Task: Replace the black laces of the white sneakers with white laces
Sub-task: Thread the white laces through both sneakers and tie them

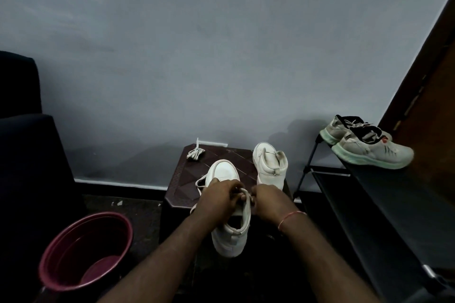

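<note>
- A white high-top sneaker (222, 172) lay in the middle of a small dark brown table (187, 179). Its toe pointed at the wall and its heel stuck out past the near edge.
- A white lace (243, 190) ran across the top of this sneaker. One loop of it hung out on the left side, over the table.
- The person's left hand (216, 194) sat on the sneaker, with its fingers curled tight round the white lace.
- The right hand (268, 199) was just beside it. Its fingers pinched the same lace, so both hands were holding on.
- A thin red thread band (290, 216) went round the right wrist.
- The second white sneaker (269, 162) stood upright on the right part of the table, close to the first one. I could not tell if it had a lace in it.
- A little bundle of white lace (194, 154) lay at the far left corner of the table.
- A dark red bucket (81, 241) stood on the floor to the left, near the person.
- A dark chair (24, 155) was further left.
- A black shoe rack (381, 192) stood on the right, well apart from the table.
- Two grey running shoes (369, 147) with pale green soles sat side by side on its top shelf.
- A grey wall (221, 56) was behind it all, and a brown door (438, 81) was at the far right.
</note>
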The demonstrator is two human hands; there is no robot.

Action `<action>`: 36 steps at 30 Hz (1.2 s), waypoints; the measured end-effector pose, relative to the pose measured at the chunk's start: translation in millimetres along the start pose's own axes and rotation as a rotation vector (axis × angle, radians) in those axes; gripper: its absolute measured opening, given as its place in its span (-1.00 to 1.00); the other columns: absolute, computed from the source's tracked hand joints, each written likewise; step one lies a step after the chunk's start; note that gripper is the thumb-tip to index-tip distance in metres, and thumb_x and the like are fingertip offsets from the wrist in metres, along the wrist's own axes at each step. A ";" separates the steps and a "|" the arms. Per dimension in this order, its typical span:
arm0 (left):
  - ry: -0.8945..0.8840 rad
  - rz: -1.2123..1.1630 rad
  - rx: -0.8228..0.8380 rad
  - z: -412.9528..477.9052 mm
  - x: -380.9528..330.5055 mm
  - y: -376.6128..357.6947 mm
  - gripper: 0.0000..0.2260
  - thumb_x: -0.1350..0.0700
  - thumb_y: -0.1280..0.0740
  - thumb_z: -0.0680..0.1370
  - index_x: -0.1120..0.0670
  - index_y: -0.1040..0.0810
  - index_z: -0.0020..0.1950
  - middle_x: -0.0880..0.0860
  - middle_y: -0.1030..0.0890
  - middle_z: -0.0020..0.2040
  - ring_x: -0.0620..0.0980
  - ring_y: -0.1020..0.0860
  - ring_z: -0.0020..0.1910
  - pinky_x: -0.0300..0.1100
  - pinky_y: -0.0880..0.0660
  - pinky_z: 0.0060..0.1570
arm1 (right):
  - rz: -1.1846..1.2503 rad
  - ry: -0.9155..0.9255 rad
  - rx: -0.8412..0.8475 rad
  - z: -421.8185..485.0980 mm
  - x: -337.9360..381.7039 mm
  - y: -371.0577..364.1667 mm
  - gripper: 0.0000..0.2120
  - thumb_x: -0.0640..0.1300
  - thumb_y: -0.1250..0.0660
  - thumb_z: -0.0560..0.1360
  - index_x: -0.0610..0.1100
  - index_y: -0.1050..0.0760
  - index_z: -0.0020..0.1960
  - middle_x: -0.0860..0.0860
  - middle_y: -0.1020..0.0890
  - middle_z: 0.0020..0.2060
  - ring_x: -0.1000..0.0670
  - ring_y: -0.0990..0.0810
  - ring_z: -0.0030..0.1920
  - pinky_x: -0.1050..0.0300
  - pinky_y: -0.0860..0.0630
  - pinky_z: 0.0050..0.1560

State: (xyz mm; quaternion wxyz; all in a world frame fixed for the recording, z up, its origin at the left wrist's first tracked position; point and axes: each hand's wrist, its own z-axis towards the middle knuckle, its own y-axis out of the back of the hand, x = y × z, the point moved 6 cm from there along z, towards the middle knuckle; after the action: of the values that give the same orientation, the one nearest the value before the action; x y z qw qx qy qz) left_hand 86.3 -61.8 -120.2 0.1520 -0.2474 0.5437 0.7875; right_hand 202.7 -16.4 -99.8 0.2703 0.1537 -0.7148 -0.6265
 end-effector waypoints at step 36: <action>0.021 -0.072 -0.003 9.1 12.4 -5.7 -0.56 0.03 -0.36 0.52 -0.07 -0.43 0.40 0.06 -0.47 0.25 0.09 -0.45 0.21 -0.02 -0.40 0.22 | 0.568 0.055 -0.244 -4.0 -11.3 -13.6 -0.64 0.04 -0.23 0.60 -0.04 -0.25 -0.32 0.08 -0.43 -0.38 0.09 -0.40 -0.29 0.09 -0.31 -0.20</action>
State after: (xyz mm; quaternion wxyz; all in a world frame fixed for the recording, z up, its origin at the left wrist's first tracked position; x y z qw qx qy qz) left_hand 76.8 -51.6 -128.9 0.1742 -0.2753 0.5347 0.7797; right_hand 212.5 -15.6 -115.0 0.4702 -0.0690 -0.6410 -0.6027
